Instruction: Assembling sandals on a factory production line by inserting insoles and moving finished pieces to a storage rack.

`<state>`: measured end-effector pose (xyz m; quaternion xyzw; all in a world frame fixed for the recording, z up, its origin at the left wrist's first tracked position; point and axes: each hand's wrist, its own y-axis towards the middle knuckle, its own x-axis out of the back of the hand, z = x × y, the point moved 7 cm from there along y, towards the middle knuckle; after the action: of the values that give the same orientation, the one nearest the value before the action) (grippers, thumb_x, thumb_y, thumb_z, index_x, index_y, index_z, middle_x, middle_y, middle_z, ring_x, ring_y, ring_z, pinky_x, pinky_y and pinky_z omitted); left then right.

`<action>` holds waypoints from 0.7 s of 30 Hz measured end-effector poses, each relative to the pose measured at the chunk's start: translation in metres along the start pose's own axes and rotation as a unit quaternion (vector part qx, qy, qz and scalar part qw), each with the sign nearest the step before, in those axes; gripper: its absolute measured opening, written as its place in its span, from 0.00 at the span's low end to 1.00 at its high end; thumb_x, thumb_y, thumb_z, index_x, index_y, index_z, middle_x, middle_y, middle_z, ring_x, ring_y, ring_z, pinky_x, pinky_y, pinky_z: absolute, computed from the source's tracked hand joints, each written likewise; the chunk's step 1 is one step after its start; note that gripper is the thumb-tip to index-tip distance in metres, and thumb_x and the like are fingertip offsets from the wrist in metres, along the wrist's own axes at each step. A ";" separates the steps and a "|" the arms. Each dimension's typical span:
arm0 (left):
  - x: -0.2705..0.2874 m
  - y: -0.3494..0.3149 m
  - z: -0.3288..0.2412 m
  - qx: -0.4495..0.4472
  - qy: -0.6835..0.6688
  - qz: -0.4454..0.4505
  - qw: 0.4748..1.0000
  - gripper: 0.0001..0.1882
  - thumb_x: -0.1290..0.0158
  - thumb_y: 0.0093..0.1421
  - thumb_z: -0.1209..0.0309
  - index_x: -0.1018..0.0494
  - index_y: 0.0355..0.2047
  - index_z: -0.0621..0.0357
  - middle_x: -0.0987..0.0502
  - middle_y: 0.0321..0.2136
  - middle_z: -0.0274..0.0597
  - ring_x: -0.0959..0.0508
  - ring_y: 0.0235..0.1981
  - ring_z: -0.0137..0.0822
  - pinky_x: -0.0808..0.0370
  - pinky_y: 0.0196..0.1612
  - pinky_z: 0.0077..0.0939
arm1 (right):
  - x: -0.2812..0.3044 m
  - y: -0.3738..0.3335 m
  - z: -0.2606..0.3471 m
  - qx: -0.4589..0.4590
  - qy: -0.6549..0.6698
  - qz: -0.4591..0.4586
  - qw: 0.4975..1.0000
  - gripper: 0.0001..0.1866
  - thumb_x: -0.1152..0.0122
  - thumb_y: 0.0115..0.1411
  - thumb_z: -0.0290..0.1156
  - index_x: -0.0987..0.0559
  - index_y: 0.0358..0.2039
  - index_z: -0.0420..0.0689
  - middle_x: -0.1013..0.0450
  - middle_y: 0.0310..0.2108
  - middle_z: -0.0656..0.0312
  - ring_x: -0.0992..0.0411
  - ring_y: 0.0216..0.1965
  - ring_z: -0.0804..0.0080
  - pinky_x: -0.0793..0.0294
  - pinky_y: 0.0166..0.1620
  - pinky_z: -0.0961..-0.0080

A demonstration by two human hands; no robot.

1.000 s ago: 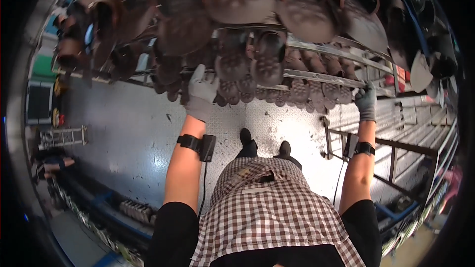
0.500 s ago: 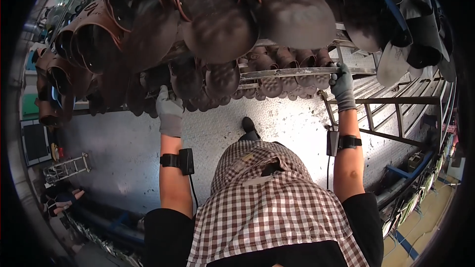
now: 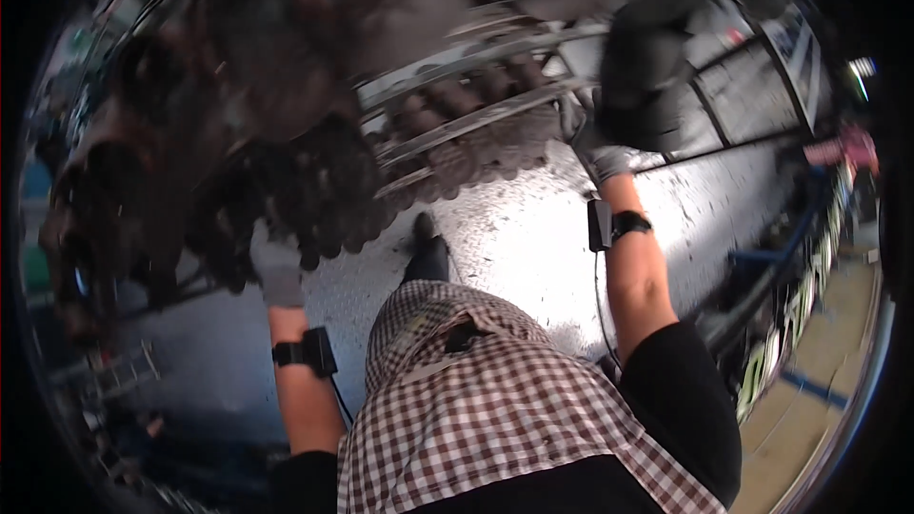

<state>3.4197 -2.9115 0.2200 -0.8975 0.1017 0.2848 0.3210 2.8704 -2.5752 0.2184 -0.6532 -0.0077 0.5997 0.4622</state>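
A metal shoe rack (image 3: 476, 120) stands before me, its tiers filled with brown and dark shoe parts (image 3: 443, 100) that look like sandal uppers on soles. My left hand (image 3: 276, 262), in a grey glove, is at the rack's left part, closed, its blurred fingers partly lost against dark shoes. My right hand (image 3: 600, 145), also gloved, is closed at the right end of a rack rail. A dark grey shoe (image 3: 643, 86) hanging on the upper right covers part of that hand. Motion smears the upper shoes.
A metal frame (image 3: 709, 100) with bars extends to the right of the rack. Patterned metal floor (image 3: 533, 247) lies under my foot (image 3: 426, 238). At the far left is a small metal stand (image 3: 129, 371). Blue bars and a long row of blurred items run along the right.
The rack now slants in view, its left side lower and nearer, its right end higher. Both hands have shifted left with it, the left one also lower. The view has blurred.
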 end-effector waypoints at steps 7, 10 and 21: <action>0.010 0.002 0.011 -0.035 -0.045 -0.070 0.996 0.23 0.51 0.70 0.57 0.30 0.58 0.57 0.28 0.60 0.44 0.30 0.61 0.46 0.34 0.65 0.43 | -0.030 -0.176 -0.113 0.306 -0.677 0.241 0.624 0.39 0.45 0.62 0.58 0.39 0.69 0.55 0.43 0.70 0.51 0.39 0.65 0.57 0.37 0.64 0.49; 0.003 0.003 0.017 -0.054 -0.051 -0.032 0.997 0.21 0.47 0.68 0.58 0.29 0.56 0.56 0.25 0.56 0.42 0.28 0.59 0.44 0.30 0.62 0.42 | -0.047 -0.199 -0.124 0.072 -0.264 0.272 0.922 0.28 0.52 0.68 0.28 0.39 0.69 0.47 0.34 0.63 0.54 0.32 0.45 0.74 0.28 0.42 0.81; 0.016 -0.049 0.021 -0.068 -0.027 -0.073 0.995 0.27 0.51 0.69 0.51 0.36 0.64 0.48 0.35 0.64 0.43 0.33 0.63 0.42 0.36 0.66 0.41 | 0.108 -0.286 -0.053 0.061 -0.255 0.208 0.942 0.24 0.52 0.69 0.28 0.36 0.65 0.44 0.28 0.51 0.58 0.31 0.40 0.74 0.28 0.41 0.80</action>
<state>3.4408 -2.8605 0.2227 -0.9142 0.0079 0.2910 0.2820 3.0985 -2.3825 0.3024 -0.4360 0.0471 0.8282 0.3490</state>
